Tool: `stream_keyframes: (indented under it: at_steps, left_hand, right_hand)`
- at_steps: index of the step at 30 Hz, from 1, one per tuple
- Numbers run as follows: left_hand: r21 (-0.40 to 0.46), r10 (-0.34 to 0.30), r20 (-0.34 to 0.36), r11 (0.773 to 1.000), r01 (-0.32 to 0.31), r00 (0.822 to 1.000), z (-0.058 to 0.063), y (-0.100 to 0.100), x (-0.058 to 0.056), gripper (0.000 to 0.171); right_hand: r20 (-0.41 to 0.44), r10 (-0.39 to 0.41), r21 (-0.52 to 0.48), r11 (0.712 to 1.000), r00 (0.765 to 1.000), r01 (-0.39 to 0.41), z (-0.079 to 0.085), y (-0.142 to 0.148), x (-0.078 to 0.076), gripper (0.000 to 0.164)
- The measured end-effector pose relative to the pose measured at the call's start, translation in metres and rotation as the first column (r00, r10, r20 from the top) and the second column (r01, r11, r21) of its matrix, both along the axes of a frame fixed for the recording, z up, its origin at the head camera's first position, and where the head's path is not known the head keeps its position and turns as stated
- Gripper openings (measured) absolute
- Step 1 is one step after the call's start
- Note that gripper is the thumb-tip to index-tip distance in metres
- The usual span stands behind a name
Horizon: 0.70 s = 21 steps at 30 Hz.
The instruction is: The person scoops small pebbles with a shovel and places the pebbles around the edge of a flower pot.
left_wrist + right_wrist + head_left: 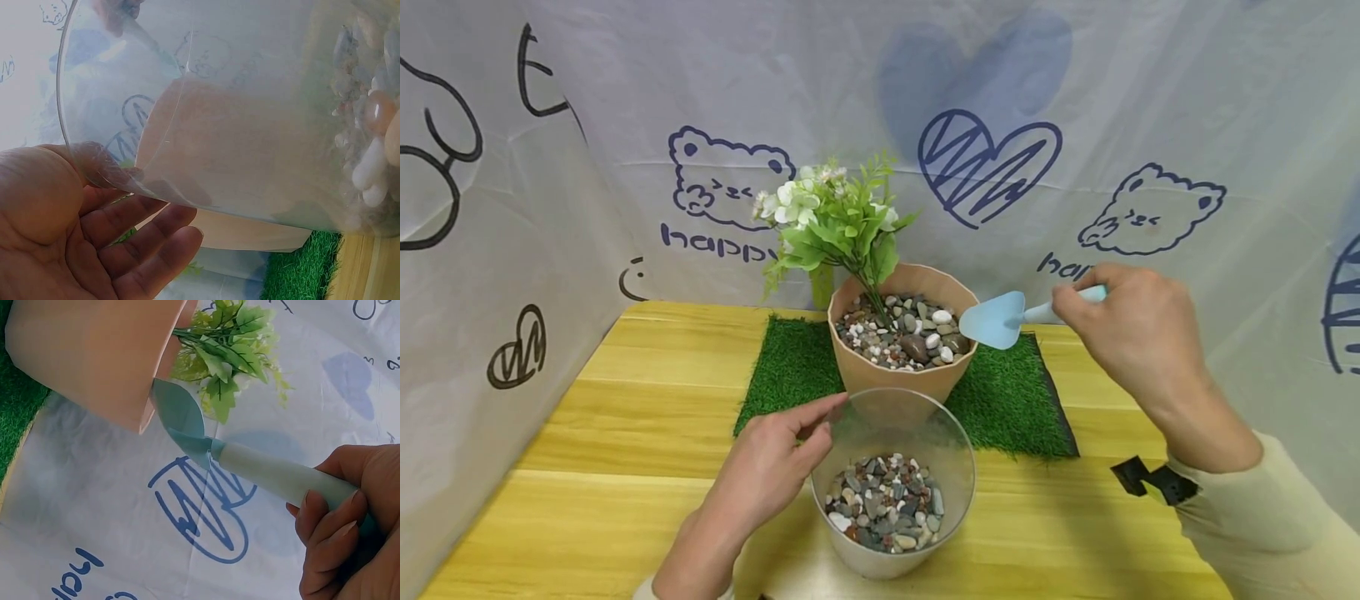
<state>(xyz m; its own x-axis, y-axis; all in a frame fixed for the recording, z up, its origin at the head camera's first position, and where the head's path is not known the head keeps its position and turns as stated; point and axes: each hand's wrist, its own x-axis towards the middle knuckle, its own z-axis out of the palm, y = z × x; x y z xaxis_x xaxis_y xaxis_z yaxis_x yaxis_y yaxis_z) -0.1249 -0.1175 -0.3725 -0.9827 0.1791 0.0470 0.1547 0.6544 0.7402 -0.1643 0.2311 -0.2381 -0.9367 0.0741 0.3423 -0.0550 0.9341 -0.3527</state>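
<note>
My right hand (1138,333) grips the handle of a small light-blue garden trowel (996,321). In the right wrist view, the trowel blade (181,409) is at the flowerpot's rim, and I see no stones on it. The peach flowerpot (898,385) contains pebbles (917,329) and a leafy plant with white flowers (835,217). Nearer to me stands a clear container (958,492) with mixed pebbles (887,500) at the bottom. My left hand (767,467) holds its rim at the left side, with the fingers (150,250) outside the wall and the thumb partly seen through it.
Under the flowerpot lies a green artificial-turf mat (1022,408) on the yellow wooden table (587,450). A white cloth with blue drawings (850,100) hangs close behind the table's back edge and along the left side.
</note>
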Motion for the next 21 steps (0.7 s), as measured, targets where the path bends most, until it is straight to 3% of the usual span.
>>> stream_keyframes:
  at_steps: [8,15,18,21]
  left_hand:
    - [0.000,0.011,-0.003,1.000,-0.011,1.000,-0.002,-0.001,0.000,0.045]
    - [0.002,0.004,-0.005,1.000,-0.004,1.000,-0.002,-0.001,0.000,0.045]
    - [0.006,0.001,-0.009,1.000,-0.001,1.000,-0.002,-0.001,-0.001,0.045]
    - [0.013,-0.003,-0.008,1.000,0.003,1.000,-0.003,-0.002,-0.001,0.045]
  right_hand:
    - [-0.084,0.033,0.020,0.999,0.996,-0.032,-0.005,-0.010,0.004,0.029]
    - [-0.190,0.063,-0.173,0.980,0.980,-0.096,-0.013,-0.014,0.016,0.023]
    - [-0.294,0.124,-0.217,0.957,0.948,-0.193,-0.016,-0.020,0.029,0.012]
    - [-0.388,0.241,-0.162,0.932,0.890,-0.323,-0.024,-0.031,0.043,0.001]
